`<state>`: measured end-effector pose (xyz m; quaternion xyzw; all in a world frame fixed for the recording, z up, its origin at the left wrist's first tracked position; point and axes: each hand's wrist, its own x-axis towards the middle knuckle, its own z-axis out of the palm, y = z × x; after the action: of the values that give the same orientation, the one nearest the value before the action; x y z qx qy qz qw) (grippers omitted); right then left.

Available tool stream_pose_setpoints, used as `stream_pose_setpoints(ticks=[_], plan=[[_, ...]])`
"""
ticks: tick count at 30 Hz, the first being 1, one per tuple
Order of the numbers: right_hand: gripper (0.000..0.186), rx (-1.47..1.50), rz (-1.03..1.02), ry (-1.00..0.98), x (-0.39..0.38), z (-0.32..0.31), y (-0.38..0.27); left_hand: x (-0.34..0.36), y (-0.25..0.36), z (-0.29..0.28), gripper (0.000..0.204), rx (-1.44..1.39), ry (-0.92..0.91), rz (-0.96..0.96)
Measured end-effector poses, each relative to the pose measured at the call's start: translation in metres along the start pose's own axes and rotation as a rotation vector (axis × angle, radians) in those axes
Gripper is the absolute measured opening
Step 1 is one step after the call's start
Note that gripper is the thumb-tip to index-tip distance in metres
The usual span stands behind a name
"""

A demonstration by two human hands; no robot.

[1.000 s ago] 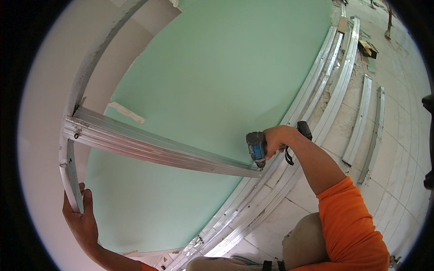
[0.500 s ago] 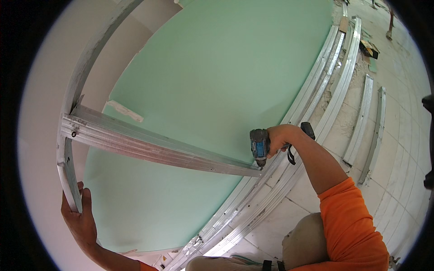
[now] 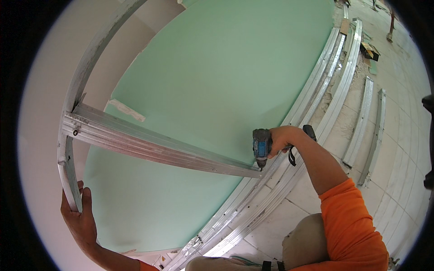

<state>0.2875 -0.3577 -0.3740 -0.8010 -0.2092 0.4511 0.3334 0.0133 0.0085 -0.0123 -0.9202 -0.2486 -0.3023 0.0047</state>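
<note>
Metal framing track [image 3: 82,72], bent into an arc in this wide view, runs down the left side from far to near, in front of a pale wall [image 3: 40,149]. At its near end the person's left hand [image 3: 82,223] is gripping it, thumb on the right face and fingers around the other side. Farther along, a ribbed metal stud [image 3: 158,149] meets the track, a dark-headed screw [image 3: 75,133] showing at that joint. From there the stud stretches rightward across a pale green drywall sheet [image 3: 212,81], which bears a whitish torn strip [image 3: 128,111] on the far side of the stud. At the stud's right end stands a black-and-blue cordless drill [image 3: 261,147], nose down, its tip at the metal; the right hand [image 3: 284,136] is closed around its handle. Below, an orange sleeve [image 3: 348,212] and a beige-clad knee [image 3: 305,239] appear at near right. Long silvery metal profiles [image 3: 346,83] lie alongside the sheet's right edge, then two shorter channels [image 3: 360,124] on the tiled floor [image 3: 402,149], with a small black-and-yellow box [image 3: 370,52] at far right.
</note>
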Motion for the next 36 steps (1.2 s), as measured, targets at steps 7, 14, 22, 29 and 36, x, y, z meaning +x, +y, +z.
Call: stream_pose_setpoints(ticks=[7,14,22,29,36], plan=[[0.042,0.03,0.035,-0.017,0.006,-0.002,0.017,-0.001,0.002,0.0,0.044,0.026,0.012,-0.005],[0.046,-0.148,-0.017,0.013,0.016,0.008,0.015,-0.001,0.0,0.0,0.043,0.046,0.032,-0.015],[0.043,-0.074,-0.043,0.031,0.008,0.009,0.016,0.003,-0.011,0.003,0.052,0.121,0.046,-0.018],[0.04,-0.094,-0.076,0.033,0.012,0.013,0.018,0.006,-0.014,0.004,0.055,0.135,0.057,-0.033],[0.044,-0.071,-0.042,0.075,0.006,0.011,0.019,0.009,-0.021,0.008,0.057,0.128,0.072,-0.006]])
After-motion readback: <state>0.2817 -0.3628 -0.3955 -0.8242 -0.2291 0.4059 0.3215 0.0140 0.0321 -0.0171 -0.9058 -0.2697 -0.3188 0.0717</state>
